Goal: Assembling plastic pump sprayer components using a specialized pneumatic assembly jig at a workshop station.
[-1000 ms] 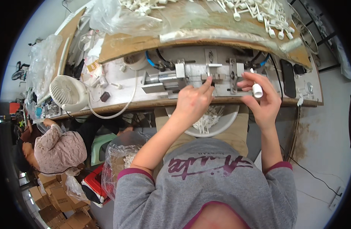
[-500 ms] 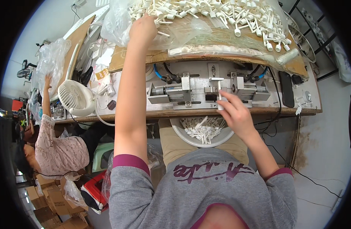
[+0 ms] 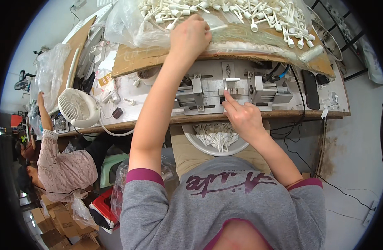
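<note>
My left hand (image 3: pixel 191 35) reaches far forward onto the raised cardboard shelf (image 3: pixel 133 60) and closes on a thin white stick (image 3: pixel 218 28) at the edge of a heap of white plastic parts (image 3: pixel 241 12). My right hand (image 3: pixel 241 116) rests at the metal jig (image 3: pixel 233 89) on the bench, its index finger touching the small block in the jig's middle. It holds nothing that I can see. A white bowl (image 3: pixel 200 143) of finished white sticks sits on my lap just under the bench edge.
A small white fan (image 3: pixel 77 108) stands on the bench at the left, with a clear plastic bag (image 3: pixel 125 23) behind it. A black phone (image 3: pixel 310 89) lies at the right by black cables. Another person in a pink top (image 3: pixel 60 166) sits at my lower left beside cardboard boxes.
My left hand went from the jig up to the heap of white parts and took a stick. My right hand dropped from mid-air onto the jig's centre.
</note>
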`<state>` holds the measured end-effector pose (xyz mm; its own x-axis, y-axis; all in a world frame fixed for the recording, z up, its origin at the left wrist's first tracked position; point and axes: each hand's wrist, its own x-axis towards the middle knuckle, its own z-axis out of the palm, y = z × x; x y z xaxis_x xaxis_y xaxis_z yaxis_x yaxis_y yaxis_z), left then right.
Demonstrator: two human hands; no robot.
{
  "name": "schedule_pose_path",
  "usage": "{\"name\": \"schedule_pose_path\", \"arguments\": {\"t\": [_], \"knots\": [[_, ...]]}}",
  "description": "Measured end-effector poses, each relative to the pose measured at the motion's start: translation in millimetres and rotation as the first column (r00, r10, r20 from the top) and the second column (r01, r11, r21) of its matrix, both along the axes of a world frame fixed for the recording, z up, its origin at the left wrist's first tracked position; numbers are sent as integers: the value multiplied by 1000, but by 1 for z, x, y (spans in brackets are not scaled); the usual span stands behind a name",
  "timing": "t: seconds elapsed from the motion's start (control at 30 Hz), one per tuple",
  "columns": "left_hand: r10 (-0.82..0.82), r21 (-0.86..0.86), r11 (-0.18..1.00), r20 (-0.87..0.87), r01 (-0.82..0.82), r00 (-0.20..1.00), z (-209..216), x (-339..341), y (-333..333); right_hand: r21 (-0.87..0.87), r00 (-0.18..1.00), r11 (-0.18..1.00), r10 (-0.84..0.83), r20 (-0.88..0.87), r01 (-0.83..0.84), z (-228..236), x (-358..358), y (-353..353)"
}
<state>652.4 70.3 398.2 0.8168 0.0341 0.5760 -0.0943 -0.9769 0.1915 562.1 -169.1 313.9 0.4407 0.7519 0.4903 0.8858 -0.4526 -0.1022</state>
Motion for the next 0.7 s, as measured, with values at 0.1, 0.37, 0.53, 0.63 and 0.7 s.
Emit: {"name": "schedule_pose_path", "arguments": {"t": [0.1, 0.37, 0.53, 0.63, 0.7], "knots": [[-17, 41, 999, 192, 10, 981, 2, -3, 2, -20, 997, 1000, -23, -73, 22, 2, 1, -3], [57, -704, 681, 326, 202, 944, 50, -70, 19, 341, 874, 935, 83, -479, 98, 101, 67, 43], [137, -651, 746, 356, 141, 924, 42, -134, -2, 357, 992, 933, -13, -125, 57, 122, 190, 155], [7, -627, 735, 391, 260, 921, 21, -173, -16, 96, 979, 976, -189, -76, 195, 131, 221, 222], [-46, -617, 745, 332, 253, 942, 16, -194, -26, -53, 959, 968, -250, -136, 245, 141, 237, 252]]}}
